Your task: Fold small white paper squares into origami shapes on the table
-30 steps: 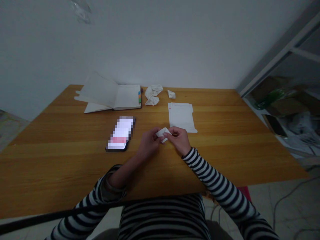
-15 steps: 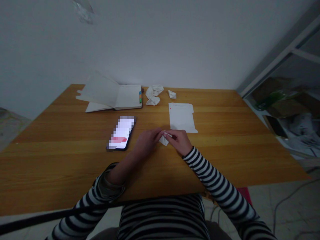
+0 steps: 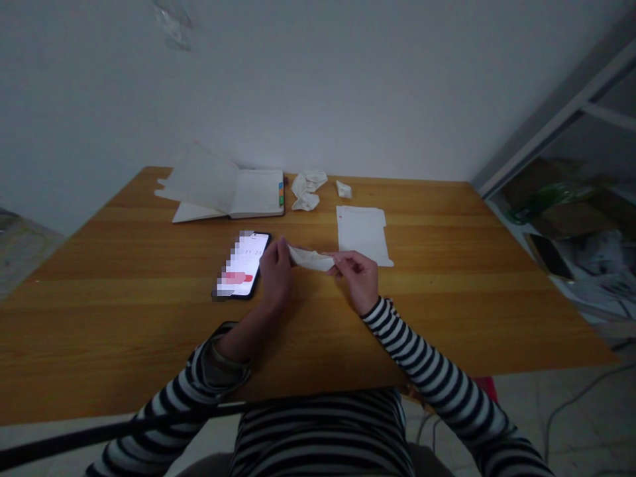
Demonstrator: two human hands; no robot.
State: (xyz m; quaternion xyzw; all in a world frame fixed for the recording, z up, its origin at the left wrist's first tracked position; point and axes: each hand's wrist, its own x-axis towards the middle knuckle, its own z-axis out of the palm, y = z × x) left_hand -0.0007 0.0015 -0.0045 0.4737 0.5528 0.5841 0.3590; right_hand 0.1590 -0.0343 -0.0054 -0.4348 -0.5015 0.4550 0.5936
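A creased strip of white paper (image 3: pixel 312 259) stretches between my two hands, just above the wooden table. My left hand (image 3: pixel 277 268) pinches its left end, close to the phone's right edge. At the other end, my right hand (image 3: pixel 358 270) grips the paper between thumb and fingers. Behind the right hand lies a flat white sheet (image 3: pixel 362 232) with torn-looking edges. A phone (image 3: pixel 243 265) with a lit, partly blurred screen rests left of my left hand.
An open notebook (image 3: pixel 258 191) with coloured tabs and raised pages lies at the back left. Crumpled paper (image 3: pixel 307 189) and a smaller crumpled piece (image 3: pixel 343 189) sit near the wall. A shelf (image 3: pixel 571 212) with assorted items stands right of the wooden table (image 3: pixel 457 285).
My hands, close together before, have moved apart, the left one going left toward the phone. The paper between them has gone from small and folded to a longer stretched strip.
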